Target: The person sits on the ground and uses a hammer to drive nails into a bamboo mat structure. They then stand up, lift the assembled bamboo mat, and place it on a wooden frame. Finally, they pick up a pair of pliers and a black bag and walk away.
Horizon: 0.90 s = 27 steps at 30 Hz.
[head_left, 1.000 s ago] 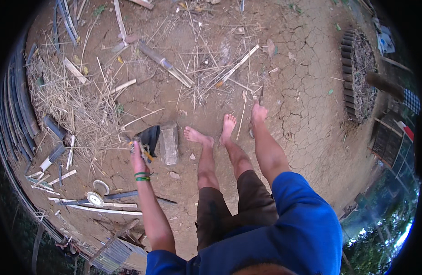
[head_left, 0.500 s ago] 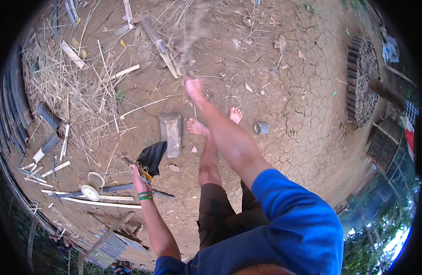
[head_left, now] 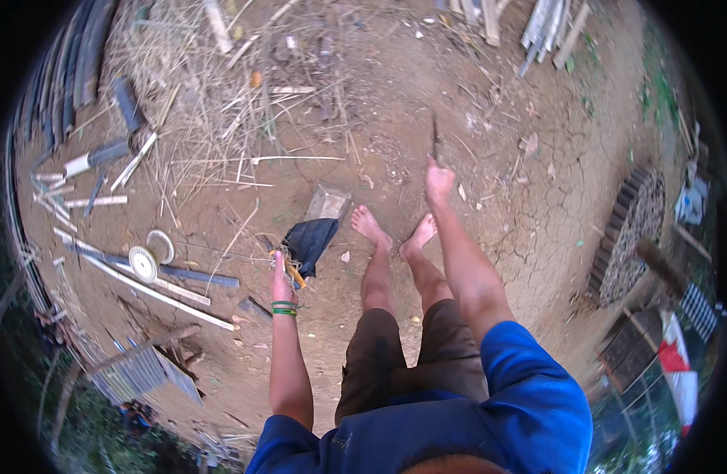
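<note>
My right hand (head_left: 440, 186) is closed in a fist, held out above the bare ground ahead of my right foot. A thin, dark, blade-like tool (head_left: 435, 136) points away from it; its handle is hidden in my fingers. To the left, my left hand (head_left: 281, 278), with green bands at the wrist, grips a bundle whose parts are hard to make out. A black cloth or bag piece (head_left: 311, 243), a yellow-orange part (head_left: 298, 277) and some straw-like strands show at that bundle. Behind the black piece lies a wooden block (head_left: 328, 202), partly covered by it.
Dry straw and split bamboo (head_left: 253, 103) litter the ground at far left. White discs (head_left: 144, 264) and long bamboo strips (head_left: 166, 294) lie left of me. A round pile ringed with tubes (head_left: 628, 233) stands at right. Pale slats (head_left: 546, 31) lie at the far right.
My view has turned left-to-right, so the ground things sit elsewhere in it. My right hand has swung rightward, away from the bamboo piece. My left hand still holds its bundle.
</note>
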Motion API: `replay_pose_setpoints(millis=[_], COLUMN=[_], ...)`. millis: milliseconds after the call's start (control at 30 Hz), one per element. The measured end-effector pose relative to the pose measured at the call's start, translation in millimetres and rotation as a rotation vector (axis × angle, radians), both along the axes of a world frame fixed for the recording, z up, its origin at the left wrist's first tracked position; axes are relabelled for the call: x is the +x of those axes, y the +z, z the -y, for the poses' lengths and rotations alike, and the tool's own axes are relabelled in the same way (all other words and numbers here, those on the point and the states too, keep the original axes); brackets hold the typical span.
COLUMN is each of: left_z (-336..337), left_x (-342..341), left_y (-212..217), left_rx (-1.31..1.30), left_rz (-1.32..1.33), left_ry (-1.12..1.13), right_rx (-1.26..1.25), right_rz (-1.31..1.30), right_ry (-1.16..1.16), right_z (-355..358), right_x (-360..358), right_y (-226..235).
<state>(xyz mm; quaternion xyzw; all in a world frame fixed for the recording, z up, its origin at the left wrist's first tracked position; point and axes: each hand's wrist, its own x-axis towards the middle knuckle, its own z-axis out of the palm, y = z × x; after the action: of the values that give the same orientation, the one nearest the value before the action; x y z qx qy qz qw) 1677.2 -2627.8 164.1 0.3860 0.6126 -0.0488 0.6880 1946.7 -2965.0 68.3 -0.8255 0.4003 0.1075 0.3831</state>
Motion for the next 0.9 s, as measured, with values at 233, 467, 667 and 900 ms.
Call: replay_pose_setpoints(millis=[233, 467, 667, 900], left_z=[9.3, 21.0, 54.3, 71.5], left_x=[-41.8, -85.7, -107.9, -97.9], left_y=[15.1, 27.4, 36.1, 47.4], left_rx=[0.074, 0.080, 0.112, 0.155], left_rz=[-0.029, -0.068, -0.176, -0.223], left_ry=[0.025, 0.271, 0.449, 0.555], right_rx=[-0.099, 0.098, 0.585, 0.349], right_rz=[0.010, -0.024, 0.037, -0.107], right_ry=[0.185, 0.270, 0.290, 1.254], right_z=[-57.9, -201.9, -351.3, -481.7], right_x=[69.1, 135.4, 157.1, 220.2], right_y=[-40.2, -90.4, -40.8, 87.4])
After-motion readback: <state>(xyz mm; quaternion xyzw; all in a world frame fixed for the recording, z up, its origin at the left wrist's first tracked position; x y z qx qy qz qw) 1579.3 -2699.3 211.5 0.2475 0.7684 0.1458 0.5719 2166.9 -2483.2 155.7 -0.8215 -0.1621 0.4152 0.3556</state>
